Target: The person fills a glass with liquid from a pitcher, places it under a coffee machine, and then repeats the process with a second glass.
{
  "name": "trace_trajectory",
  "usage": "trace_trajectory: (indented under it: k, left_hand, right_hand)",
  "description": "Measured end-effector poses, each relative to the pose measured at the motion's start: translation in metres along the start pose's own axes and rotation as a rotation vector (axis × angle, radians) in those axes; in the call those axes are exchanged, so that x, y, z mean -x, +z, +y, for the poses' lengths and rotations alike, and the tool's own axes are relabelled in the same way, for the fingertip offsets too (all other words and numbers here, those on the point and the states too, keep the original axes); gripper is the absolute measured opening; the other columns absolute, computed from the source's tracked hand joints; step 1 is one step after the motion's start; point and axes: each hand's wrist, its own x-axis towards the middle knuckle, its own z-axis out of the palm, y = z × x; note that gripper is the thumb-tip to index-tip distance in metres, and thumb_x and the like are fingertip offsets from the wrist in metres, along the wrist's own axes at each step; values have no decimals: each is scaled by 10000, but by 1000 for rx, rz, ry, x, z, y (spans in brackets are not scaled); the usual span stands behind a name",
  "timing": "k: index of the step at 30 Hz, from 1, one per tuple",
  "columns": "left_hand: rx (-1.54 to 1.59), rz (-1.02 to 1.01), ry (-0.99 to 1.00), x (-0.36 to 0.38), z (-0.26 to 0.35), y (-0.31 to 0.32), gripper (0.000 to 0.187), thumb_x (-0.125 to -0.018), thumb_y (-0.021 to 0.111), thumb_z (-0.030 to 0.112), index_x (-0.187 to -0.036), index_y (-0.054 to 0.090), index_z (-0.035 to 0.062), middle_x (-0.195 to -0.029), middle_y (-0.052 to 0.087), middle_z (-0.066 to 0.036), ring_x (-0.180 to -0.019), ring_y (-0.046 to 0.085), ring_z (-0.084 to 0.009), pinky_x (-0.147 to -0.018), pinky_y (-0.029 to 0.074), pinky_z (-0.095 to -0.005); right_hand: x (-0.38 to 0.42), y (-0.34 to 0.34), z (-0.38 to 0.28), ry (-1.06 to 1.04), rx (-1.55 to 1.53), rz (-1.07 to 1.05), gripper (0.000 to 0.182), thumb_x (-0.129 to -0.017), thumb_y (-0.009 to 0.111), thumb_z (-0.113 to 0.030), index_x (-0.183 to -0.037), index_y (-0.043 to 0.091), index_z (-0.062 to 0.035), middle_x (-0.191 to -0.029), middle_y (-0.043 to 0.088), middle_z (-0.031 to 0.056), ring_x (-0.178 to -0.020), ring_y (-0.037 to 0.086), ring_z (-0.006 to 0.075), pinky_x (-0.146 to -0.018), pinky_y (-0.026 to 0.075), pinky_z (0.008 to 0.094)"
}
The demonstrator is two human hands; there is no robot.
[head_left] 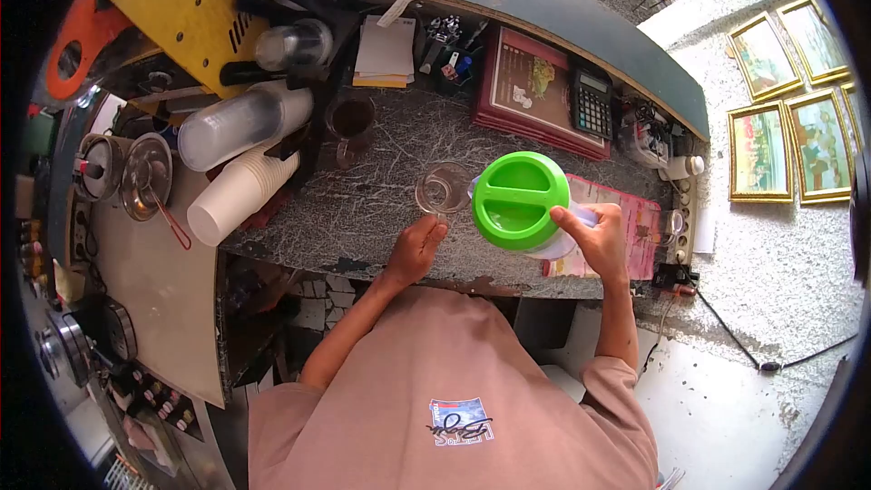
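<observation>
My right hand [594, 234] is closed round the handle of a plastic pitcher [550, 248] with a bright green lid [523, 200]. The pitcher's spout side points left, close to the rim of a clear glass mug [443, 188] on the dark counter. At the near side of that mug, my left hand [418, 249] is closed with its fingers pinched at the handle, which they mostly hide. Whether liquid is flowing from the pitcher cannot be made out.
Another glass mug [351, 118], with dark contents, stands farther left. Stacked cups [238, 192] lie sideways at the left. Maroon menus [531, 95] and a calculator [592, 102] lie at the back right. A pink cloth [626, 227] is under the pitcher side.
</observation>
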Motion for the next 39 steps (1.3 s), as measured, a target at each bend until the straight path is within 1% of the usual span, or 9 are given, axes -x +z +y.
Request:
trace_trajectory:
  k: [1, 2, 4, 7, 8, 10, 17, 25, 39]
  left_hand:
    - [7, 15, 25, 0, -1, 1, 271, -1058, 514, 228, -913, 566, 5, -760, 539, -171, -707, 564, -364, -654, 450, -427]
    - [10, 19, 22, 0, -1, 2, 271, -1058, 514, 228, -913, 566, 5, -760, 539, -171, -707, 564, -364, -654, 450, -427]
    - [4, 70, 133, -3, 6, 2, 267, -1052, 516, 217, -896, 550, 3, -765, 517, -174, -728, 544, -383, -688, 446, -441]
    - [-34, 27, 140, -4, 4, -1, 249, -1043, 520, 200, -897, 552, 1, -790, 528, -177, -763, 553, -384, -720, 445, -451]
    - [-32, 31, 138, -3, 4, -1, 249, -1043, 520, 200, -897, 552, 1, -790, 528, -177, -763, 553, -384, -720, 445, -451]
    - [-38, 51, 163, -4, 5, 0, 228, -1033, 528, 183, -895, 555, 4, -789, 534, -174, -761, 556, -386, -724, 445, -447]
    - [-65, 69, 202, -6, 4, 0, 214, -1021, 542, 170, -887, 554, 4, -780, 535, -162, -750, 560, -378, -745, 441, -450]
    - [-80, 42, 203, -6, 2, -1, 218, -1027, 538, 180, -888, 548, 11, -784, 528, -154, -769, 571, -371, -762, 451, -443]
    - [-57, 43, 228, -7, 0, -1, 196, -1014, 555, 183, -913, 578, 15, -804, 565, -149, -778, 593, -370, -778, 464, -446]
  right_hand:
    - [-2, 2, -3, -25, 38, -29, 464, -894, 767, -397, -780, 747, 53, -608, 656, 19, -563, 579, 61, -518, 424, 264]
    - [-4, 3, -8, -24, 41, -34, 464, -894, 767, -397, -780, 747, 53, -608, 656, 19, -563, 579, 61, -518, 424, 264]
    - [-10, 4, -15, -93, 97, -52, 503, -875, 765, -460, -769, 768, 31, -629, 710, 107, -570, 690, 151, -525, 499, 299]
    - [-17, 5, -17, -89, 158, -61, 514, -864, 766, -484, -772, 772, 22, -633, 711, 118, -560, 692, 177, -526, 504, 322]
    - [-18, 5, -19, -90, 161, -65, 514, -864, 766, -484, -772, 772, 22, -633, 711, 118, -560, 692, 177, -526, 504, 322]
    - [-21, 4, -25, -110, 187, -92, 490, -885, 765, -431, -792, 761, 50, -618, 697, 86, -558, 667, 121, -516, 491, 290]
    - [-26, 1, -41, -124, 291, -136, 491, -882, 767, -426, -787, 758, 56, -618, 696, 100, -551, 666, 122, -518, 496, 282]
    - [-31, 0, -47, -147, 353, -198, 465, -871, 782, -413, -827, 765, 50, -661, 723, 116, -583, 693, 130, -532, 517, 289]
    - [-29, -3, -59, -128, 331, -203, 488, -863, 785, -444, -815, 769, 42, -648, 718, 104, -576, 690, 125, -523, 512, 279]
